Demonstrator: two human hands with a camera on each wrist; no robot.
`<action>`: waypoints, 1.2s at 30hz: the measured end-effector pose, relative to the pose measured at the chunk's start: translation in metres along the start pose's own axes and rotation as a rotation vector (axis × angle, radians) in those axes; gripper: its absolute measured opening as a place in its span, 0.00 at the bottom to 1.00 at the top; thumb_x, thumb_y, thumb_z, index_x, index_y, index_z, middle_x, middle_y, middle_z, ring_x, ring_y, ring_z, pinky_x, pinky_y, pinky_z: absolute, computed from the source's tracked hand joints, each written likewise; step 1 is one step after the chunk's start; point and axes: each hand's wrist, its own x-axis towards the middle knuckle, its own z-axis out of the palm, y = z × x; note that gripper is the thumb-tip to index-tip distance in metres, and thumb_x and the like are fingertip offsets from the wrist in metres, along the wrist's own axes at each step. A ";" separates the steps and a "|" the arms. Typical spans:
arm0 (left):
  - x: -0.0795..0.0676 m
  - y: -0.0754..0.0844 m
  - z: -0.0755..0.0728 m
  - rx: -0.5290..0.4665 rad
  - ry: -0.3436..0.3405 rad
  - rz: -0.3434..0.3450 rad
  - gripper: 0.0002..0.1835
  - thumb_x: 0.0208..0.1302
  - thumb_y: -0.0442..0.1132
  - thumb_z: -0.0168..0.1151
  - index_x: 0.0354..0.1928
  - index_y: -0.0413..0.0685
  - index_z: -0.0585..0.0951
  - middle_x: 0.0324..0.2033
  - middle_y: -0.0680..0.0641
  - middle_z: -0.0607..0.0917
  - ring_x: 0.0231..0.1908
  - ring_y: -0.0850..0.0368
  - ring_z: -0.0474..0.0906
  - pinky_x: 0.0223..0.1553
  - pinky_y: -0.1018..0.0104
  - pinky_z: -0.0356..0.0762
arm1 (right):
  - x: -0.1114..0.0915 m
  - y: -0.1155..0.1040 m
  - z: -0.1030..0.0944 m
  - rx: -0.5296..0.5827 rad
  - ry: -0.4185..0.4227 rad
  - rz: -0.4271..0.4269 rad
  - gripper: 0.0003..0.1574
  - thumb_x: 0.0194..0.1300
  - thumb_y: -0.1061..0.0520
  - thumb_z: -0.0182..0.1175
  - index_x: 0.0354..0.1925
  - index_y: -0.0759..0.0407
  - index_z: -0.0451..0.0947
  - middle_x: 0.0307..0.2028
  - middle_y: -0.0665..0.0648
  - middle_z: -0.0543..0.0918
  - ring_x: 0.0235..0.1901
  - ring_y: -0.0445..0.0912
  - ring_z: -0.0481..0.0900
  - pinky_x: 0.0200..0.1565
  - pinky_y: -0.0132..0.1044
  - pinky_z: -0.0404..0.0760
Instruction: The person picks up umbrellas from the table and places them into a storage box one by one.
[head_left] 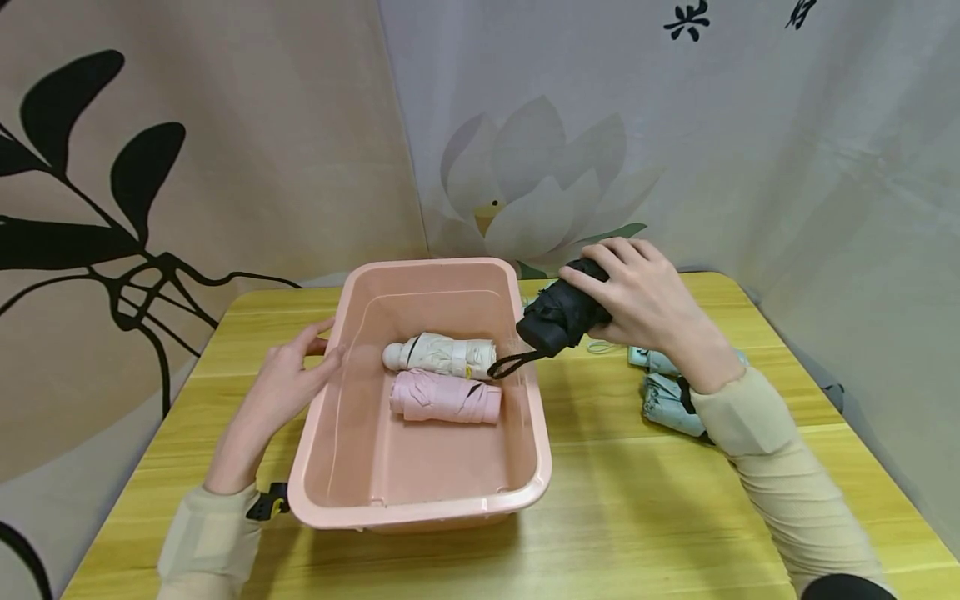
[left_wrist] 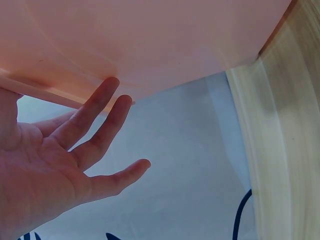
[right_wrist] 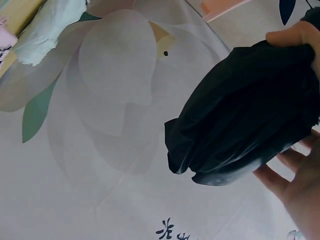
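My right hand (head_left: 637, 292) grips a folded black umbrella (head_left: 562, 310) above the right rim of a pink plastic bin (head_left: 420, 517). The umbrella tilts down to the left, its wrist loop hanging near the bin's edge. Inside the bin, a folded white umbrella (head_left: 446, 356) lies just behind a folded pink umbrella (head_left: 446, 397). My left hand (head_left: 288, 379) touches the bin's left side at the rim, fingers spread and fairly straight. From the left wrist, two fingertips (left_wrist: 111, 85) show against the bin's outer wall. The black umbrella (right_wrist: 245, 115) fills much of the right wrist view.
Light blue folded umbrellas (head_left: 667, 404) lie on the wooden table (head_left: 600, 517) to the right, partly hidden by my right forearm. A printed curtain (head_left: 540, 167) with a lotus hangs behind the table.
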 end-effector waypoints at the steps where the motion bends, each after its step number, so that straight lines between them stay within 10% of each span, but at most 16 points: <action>1: 0.000 0.000 0.000 -0.004 -0.001 -0.002 0.32 0.67 0.53 0.45 0.67 0.43 0.60 0.50 0.32 0.78 0.41 0.43 0.81 0.38 0.55 0.81 | 0.002 -0.001 0.000 0.002 -0.002 -0.003 0.49 0.26 0.43 0.77 0.52 0.51 0.74 0.46 0.61 0.77 0.45 0.58 0.73 0.46 0.52 0.74; 36: 0.000 -0.001 0.000 0.007 -0.007 -0.002 0.33 0.67 0.55 0.44 0.67 0.43 0.60 0.50 0.33 0.78 0.44 0.42 0.79 0.45 0.49 0.77 | 0.072 -0.043 -0.008 0.003 -0.001 -0.211 0.41 0.34 0.38 0.73 0.47 0.50 0.71 0.42 0.57 0.76 0.43 0.55 0.73 0.46 0.47 0.74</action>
